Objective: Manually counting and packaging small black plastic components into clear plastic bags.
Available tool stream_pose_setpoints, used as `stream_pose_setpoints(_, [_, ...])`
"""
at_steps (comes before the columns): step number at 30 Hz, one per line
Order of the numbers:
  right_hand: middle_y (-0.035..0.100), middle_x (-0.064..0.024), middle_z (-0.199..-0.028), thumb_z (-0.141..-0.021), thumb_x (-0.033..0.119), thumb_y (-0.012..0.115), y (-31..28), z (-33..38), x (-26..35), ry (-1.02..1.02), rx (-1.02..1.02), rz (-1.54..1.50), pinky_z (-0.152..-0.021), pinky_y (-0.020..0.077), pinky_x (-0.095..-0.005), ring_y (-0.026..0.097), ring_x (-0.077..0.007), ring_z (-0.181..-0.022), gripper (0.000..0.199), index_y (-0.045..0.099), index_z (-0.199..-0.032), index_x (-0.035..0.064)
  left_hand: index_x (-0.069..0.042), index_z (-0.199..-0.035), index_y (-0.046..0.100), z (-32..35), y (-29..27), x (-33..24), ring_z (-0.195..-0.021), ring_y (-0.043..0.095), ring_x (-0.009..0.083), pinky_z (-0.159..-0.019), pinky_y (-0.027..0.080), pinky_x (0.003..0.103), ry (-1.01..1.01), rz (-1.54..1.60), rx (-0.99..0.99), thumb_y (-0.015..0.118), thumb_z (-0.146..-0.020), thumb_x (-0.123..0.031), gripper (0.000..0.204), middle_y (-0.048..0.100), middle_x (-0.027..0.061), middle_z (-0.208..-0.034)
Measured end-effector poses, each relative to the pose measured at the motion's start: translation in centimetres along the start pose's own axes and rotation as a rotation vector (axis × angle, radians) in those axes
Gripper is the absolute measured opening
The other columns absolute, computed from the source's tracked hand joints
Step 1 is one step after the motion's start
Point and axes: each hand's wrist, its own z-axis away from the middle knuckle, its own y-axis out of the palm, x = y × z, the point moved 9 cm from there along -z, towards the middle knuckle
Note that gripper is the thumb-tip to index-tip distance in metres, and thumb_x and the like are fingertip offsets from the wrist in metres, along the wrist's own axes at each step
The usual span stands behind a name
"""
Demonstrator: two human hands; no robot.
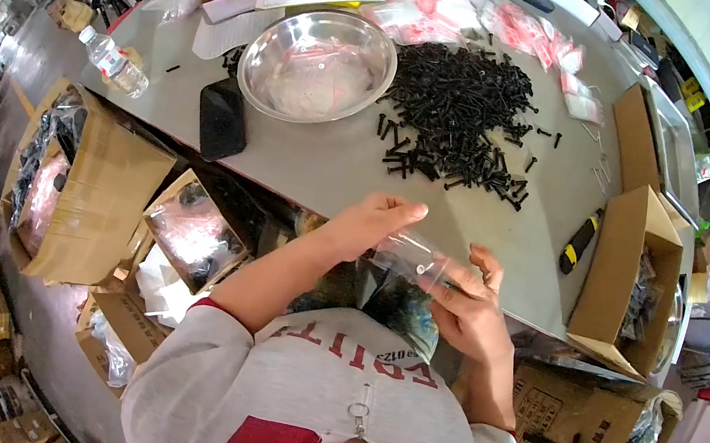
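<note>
A small clear plastic bag is stretched between my two hands, just off the table's near edge and above my lap. My left hand grips its left end, thumb on top pointing right. At its other end, my right hand has the bag between thumb and fingers, with one finger raised away from it. A small pale round spot shows on the bag near my right fingers. Beyond my hands lies a big heap of black screws, with loose ones scattered along its edges.
A steel bowl holding clear bags stands left of the heap, beside a black phone and a water bottle. Red-and-clear bags lie behind. At right are a yellow-black utility knife and an open cardboard box.
</note>
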Motion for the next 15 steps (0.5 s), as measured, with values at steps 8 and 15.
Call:
stream_pose_setpoints(8, [0.060,-0.0075,-0.117,-0.068,-0.005,0.062,1.7,-0.2,-1.8,0.050,0.159,0.027,-0.084,0.0476,-0.0390,0.054,-0.0314,-0.100,0.031,0.068,-0.096,0.0066,-0.001,-0.099,0.055,4.6,7.1,-4.7,-0.086,0.062,0.0341,-0.073,0.047,0.041,1.048,-1.161,-0.265,0.076,-0.071,-0.028,0.044,0.062,0.0132,-0.084])
stream_pose_setpoints(15, [0.059,-0.0144,-0.098,-0.075,0.000,0.063,-3.2,-0.7,-16.3,0.510,-0.197,0.116,-0.079,0.0488,-0.0416,0.058,-0.0345,-0.088,0.018,0.064,-0.092,0.0023,-0.003,-0.092,0.053,1.1,4.7,0.4,-0.070,0.060,0.0198,-0.066,0.048,0.032,0.272,-0.675,-0.023,0.075,-0.072,-0.018,0.033,0.062,0.0078,-0.077])
